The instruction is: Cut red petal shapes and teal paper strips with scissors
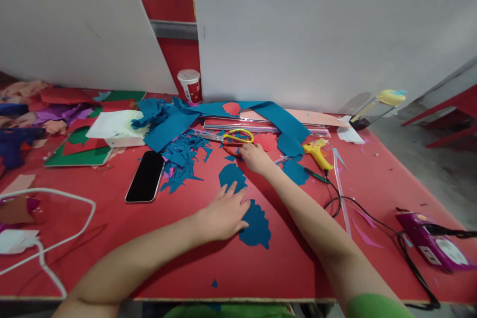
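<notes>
My left hand point(225, 211) lies palm down with its fingers spread. It rests across two scalloped blue paper cutouts, an upper one point(231, 175) by the fingertips and a lower one point(256, 226) beside the thumb. Farther forward, my right hand point(256, 158) has its fingers curled at the red handle loop of a pair of scissors point(223, 137). Their yellow loop and metal blades lie flat on the table, the tips pointing left. Part of the grip is hidden under the fingers. A heap of blue paper scraps point(182, 156) lies left of the scissors.
On the red table point(171, 263), a phone point(146, 177) lies left and a yellow glue gun point(318, 154) right, its cord running to a purple power strip point(434, 241). Blue strips point(278, 121), a cup point(190, 85) and white boards point(298, 35) stand behind. A white cable point(84, 198) loops at left.
</notes>
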Demonstrator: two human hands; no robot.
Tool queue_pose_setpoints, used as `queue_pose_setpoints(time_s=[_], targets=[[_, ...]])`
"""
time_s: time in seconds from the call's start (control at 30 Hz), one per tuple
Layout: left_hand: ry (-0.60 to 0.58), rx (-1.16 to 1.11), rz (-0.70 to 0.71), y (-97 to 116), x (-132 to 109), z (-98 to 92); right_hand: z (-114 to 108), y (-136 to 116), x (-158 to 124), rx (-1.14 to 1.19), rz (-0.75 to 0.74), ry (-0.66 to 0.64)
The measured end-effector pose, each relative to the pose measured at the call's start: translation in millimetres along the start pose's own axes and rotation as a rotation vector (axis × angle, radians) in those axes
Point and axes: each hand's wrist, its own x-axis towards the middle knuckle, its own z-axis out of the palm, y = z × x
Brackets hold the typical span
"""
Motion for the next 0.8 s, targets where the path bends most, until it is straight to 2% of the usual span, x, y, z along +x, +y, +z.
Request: queue_pose_setpoints(time_s=[0.1,0.33,0.5,0.67,0.8], targets=[[0.005,-0.002,-0.053,-12,4,-3.9,-7,9,9,0.02,-0.044,0.018],[0.048,-0.007,-0.126,-37,29,-9.4,-31,24,29,0.11,-0.002,0.204],[0.072,-0.001,-0.154,-49,67,-10.4,-34,27,38,0.174,0.007,0.255],[0.103,-0.026,-0.155,-61,113,-1.2,-35,29,38,0.214,0.015,0.249],[0.075,-0.024,-0.191,-74,122,6.2,-35,30,38,0.226,0.021,0.235]])
